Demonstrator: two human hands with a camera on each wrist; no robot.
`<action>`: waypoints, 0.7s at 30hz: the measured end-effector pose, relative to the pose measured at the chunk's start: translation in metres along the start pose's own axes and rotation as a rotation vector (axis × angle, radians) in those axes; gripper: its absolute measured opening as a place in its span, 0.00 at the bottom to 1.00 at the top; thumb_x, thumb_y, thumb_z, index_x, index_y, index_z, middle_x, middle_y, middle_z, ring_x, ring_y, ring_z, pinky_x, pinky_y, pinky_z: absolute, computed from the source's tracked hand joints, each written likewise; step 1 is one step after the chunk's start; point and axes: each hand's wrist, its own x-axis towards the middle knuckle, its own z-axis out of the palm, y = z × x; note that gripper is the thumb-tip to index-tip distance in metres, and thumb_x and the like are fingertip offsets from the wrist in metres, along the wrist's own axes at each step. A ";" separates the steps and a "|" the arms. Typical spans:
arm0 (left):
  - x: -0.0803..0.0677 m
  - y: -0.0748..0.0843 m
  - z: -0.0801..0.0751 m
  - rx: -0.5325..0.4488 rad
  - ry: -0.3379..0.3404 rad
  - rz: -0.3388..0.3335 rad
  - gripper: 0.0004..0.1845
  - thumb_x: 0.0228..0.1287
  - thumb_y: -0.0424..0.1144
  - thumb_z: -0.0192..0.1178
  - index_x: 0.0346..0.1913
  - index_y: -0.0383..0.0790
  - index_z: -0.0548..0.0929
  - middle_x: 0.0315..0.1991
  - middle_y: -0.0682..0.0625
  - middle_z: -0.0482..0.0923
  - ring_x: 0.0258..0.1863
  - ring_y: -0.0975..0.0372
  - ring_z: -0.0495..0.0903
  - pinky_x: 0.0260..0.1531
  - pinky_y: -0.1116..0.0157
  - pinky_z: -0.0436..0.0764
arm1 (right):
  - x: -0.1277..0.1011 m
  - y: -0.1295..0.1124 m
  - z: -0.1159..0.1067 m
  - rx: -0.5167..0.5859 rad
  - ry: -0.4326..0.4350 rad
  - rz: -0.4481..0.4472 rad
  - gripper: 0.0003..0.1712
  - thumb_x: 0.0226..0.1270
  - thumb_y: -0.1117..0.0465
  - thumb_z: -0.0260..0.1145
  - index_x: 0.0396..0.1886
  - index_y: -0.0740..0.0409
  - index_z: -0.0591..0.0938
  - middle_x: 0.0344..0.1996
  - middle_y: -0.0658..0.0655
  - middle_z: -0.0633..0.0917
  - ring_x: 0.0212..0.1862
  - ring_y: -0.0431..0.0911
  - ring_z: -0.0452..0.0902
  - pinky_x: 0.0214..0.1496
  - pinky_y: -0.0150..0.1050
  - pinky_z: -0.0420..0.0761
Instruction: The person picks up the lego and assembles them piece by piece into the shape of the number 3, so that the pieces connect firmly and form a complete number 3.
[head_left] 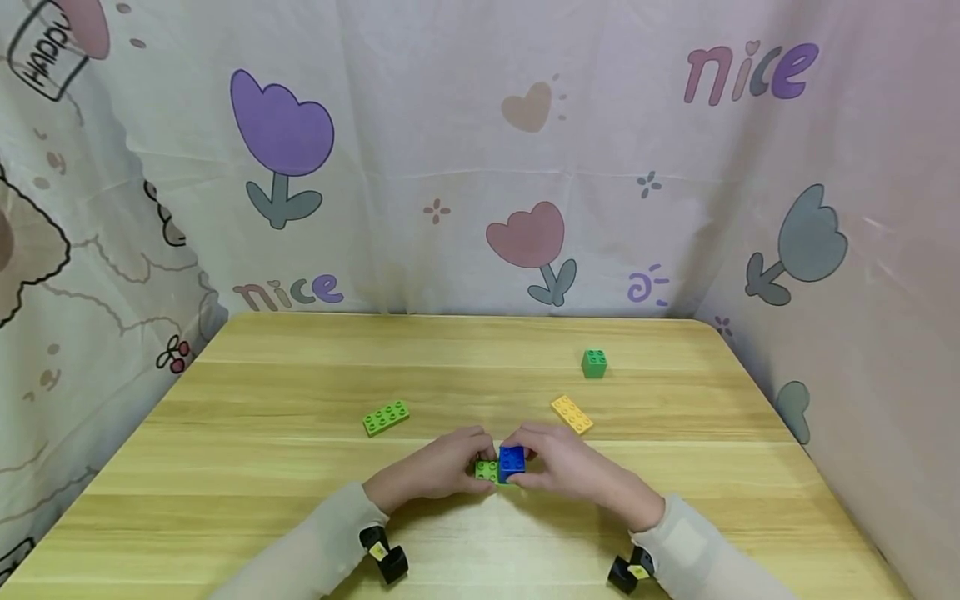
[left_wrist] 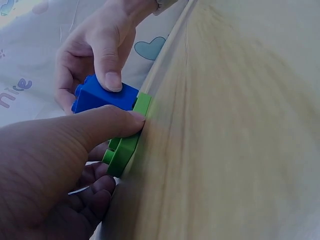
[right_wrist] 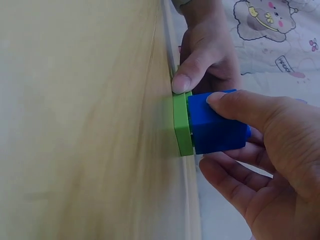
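Two hands meet over a wooden table (head_left: 300,517), which is backed by a pale curtain (head_left: 450,125) printed with tulips and the word "nice". The left hand (head_left: 438,468) lies flat-knuckled on the wood, its thumb and fingers pinching a flat light-green plate (head_left: 486,471) by its edges and holding it down against the table. The right hand (head_left: 561,462) has its thumb and forefinger closed round a blue brick (head_left: 512,461), which sits on the end of the plate nearest that hand, studs up; in the right wrist view the brick's underside lies flush against the plate. The fingertips of both hands almost touch across the brick.

Beyond the left fingertips, well apart, lies a long light-green brick (head_left: 386,417) set at a slant. Just beyond the right hand's knuckles lies a yellow flat brick (head_left: 572,414), also slanted. Farther out past that one, away from both hands, stands a small dark-green square brick (head_left: 594,363). A small black-and-yellow camera mount (head_left: 384,553) is strapped to each sleeve's wrist
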 end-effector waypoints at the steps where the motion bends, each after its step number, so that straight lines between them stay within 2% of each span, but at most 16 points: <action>1: 0.000 0.000 0.000 -0.004 -0.001 -0.003 0.13 0.58 0.48 0.71 0.38 0.51 0.77 0.35 0.62 0.69 0.32 0.69 0.69 0.32 0.72 0.73 | 0.000 0.000 0.000 0.002 0.002 -0.001 0.20 0.60 0.53 0.74 0.49 0.56 0.82 0.38 0.45 0.81 0.38 0.34 0.76 0.40 0.29 0.79; 6: 0.000 0.001 -0.001 -0.011 -0.005 -0.012 0.13 0.58 0.47 0.71 0.38 0.51 0.77 0.35 0.62 0.69 0.32 0.69 0.69 0.33 0.71 0.73 | 0.000 0.001 0.001 0.011 0.023 -0.003 0.19 0.59 0.54 0.75 0.48 0.55 0.82 0.37 0.44 0.81 0.36 0.37 0.77 0.38 0.28 0.78; 11: 0.000 0.002 -0.001 -0.024 -0.005 -0.022 0.13 0.57 0.47 0.72 0.38 0.51 0.77 0.35 0.61 0.69 0.32 0.69 0.69 0.33 0.71 0.73 | -0.001 0.001 0.004 0.031 0.043 0.000 0.19 0.58 0.56 0.76 0.47 0.56 0.83 0.37 0.45 0.82 0.36 0.35 0.77 0.38 0.27 0.78; 21: -0.002 0.000 0.003 -0.034 0.003 -0.013 0.13 0.57 0.48 0.72 0.38 0.51 0.78 0.35 0.62 0.69 0.32 0.70 0.68 0.33 0.71 0.73 | -0.003 -0.002 0.006 0.038 0.021 0.059 0.18 0.58 0.56 0.75 0.46 0.54 0.82 0.37 0.43 0.81 0.37 0.35 0.76 0.40 0.30 0.79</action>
